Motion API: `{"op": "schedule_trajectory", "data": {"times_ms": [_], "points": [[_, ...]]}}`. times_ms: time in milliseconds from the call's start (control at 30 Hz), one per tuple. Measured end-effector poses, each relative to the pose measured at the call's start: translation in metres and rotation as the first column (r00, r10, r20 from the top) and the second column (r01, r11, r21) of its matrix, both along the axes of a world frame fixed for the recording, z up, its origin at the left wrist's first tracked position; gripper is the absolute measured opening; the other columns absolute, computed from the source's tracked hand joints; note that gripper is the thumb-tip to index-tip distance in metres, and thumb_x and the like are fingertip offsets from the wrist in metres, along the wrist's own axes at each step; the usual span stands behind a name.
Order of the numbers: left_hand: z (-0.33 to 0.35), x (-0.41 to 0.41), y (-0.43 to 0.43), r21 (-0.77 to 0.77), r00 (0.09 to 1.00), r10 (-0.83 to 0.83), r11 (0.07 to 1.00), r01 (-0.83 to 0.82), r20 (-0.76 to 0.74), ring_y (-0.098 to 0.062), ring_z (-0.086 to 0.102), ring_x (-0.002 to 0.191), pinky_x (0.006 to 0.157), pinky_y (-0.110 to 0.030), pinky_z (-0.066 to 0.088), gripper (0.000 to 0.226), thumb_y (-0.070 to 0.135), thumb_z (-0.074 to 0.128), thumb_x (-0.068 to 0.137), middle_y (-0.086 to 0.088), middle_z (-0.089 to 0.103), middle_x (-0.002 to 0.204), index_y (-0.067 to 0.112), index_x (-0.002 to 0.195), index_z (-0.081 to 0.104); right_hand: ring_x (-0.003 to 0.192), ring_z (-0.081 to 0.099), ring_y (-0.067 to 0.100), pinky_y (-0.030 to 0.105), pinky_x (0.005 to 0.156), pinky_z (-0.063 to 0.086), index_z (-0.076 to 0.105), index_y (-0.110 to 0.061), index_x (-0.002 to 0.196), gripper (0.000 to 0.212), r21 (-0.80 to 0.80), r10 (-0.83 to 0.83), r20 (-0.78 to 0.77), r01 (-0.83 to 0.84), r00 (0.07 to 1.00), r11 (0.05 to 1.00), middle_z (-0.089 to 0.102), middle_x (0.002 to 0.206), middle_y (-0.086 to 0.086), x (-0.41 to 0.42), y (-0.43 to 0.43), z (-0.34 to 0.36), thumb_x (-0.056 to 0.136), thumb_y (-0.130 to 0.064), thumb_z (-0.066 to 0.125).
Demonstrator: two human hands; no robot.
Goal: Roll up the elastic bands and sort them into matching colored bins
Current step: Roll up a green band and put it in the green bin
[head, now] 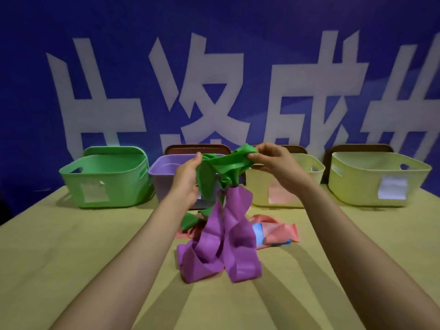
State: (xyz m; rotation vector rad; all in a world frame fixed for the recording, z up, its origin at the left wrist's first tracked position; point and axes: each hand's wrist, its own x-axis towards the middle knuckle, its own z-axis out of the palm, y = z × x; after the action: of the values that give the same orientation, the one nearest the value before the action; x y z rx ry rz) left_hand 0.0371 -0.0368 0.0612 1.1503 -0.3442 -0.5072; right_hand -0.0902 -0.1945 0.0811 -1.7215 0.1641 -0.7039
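Observation:
Both hands hold a green elastic band [220, 166] up above the table. My left hand [188, 177] grips its left end and my right hand [269, 160] pinches its right end. A purple band [226, 236] is tangled with the green one and hangs from it down to the table. Under it lie a pink band [278, 228] and a blue band [257, 228], mostly covered. At the back stand a green bin [104, 179], a purple bin [164, 177] and two pale yellow bins [307, 172] [378, 177].
The bins line the far edge of the light wooden table [71, 246] in front of a blue banner [214, 55] with large white characters. Each bin bears a paper label on its front. Brown shapes show behind the bins.

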Motion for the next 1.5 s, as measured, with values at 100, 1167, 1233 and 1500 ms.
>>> {"op": "schedule_trajectory", "data": {"times_ms": [100,1167,1233,1500], "points": [[-0.008,-0.004,-0.006,0.075,0.98,0.018,0.997,-0.033,0.198,-0.017,0.068,0.068,0.066,-0.028,0.054,0.021,0.034,0.06,0.093,-0.003,0.07,0.074,0.017,0.082,0.064,0.073,0.059,0.012,0.027,0.071,0.051,0.051,-0.015,0.082,0.015,0.187,0.046,-0.006,-0.044,0.999,0.981,0.058,0.079,0.002,0.0,0.004,-0.005,0.095,-0.009,0.054],[-0.011,-0.013,-0.02,0.308,0.82,-0.209,0.951,0.043,0.533,-0.01,0.057,0.076,0.066,-0.018,0.045,0.022,0.005,0.048,0.096,0.001,0.061,0.079,0.017,0.084,0.062,0.085,0.064,0.013,0.026,0.065,0.051,0.065,-0.022,0.108,0.02,-0.045,0.123,-0.275,-0.141,0.954,0.989,0.067,0.095,0.001,0.018,-0.003,-0.024,0.091,-0.033,0.062],[-0.009,-0.01,-0.015,0.382,0.75,-0.26,0.924,0.01,0.609,-0.012,0.058,0.085,0.073,-0.023,0.044,0.012,0.014,0.055,0.094,0.0,0.063,0.087,0.016,0.091,0.067,0.082,0.061,0.017,0.026,0.069,0.048,0.069,-0.018,0.102,0.013,-0.099,0.107,-0.266,-0.138,0.958,0.985,0.067,0.091,0.006,0.021,-0.005,-0.028,0.091,-0.02,0.064],[-0.022,0.011,0.003,0.376,0.658,-0.168,0.908,-0.187,0.734,-0.01,0.051,0.073,0.07,-0.027,0.04,0.015,0.02,0.071,0.084,0.004,0.059,0.075,0.018,0.079,0.058,0.078,0.065,0.014,0.025,0.074,0.055,0.067,-0.008,0.098,0.016,0.332,0.222,-0.192,-0.15,0.956,0.931,0.07,0.085,0.004,0.002,-0.022,-0.027,0.092,-0.021,0.058]]}}
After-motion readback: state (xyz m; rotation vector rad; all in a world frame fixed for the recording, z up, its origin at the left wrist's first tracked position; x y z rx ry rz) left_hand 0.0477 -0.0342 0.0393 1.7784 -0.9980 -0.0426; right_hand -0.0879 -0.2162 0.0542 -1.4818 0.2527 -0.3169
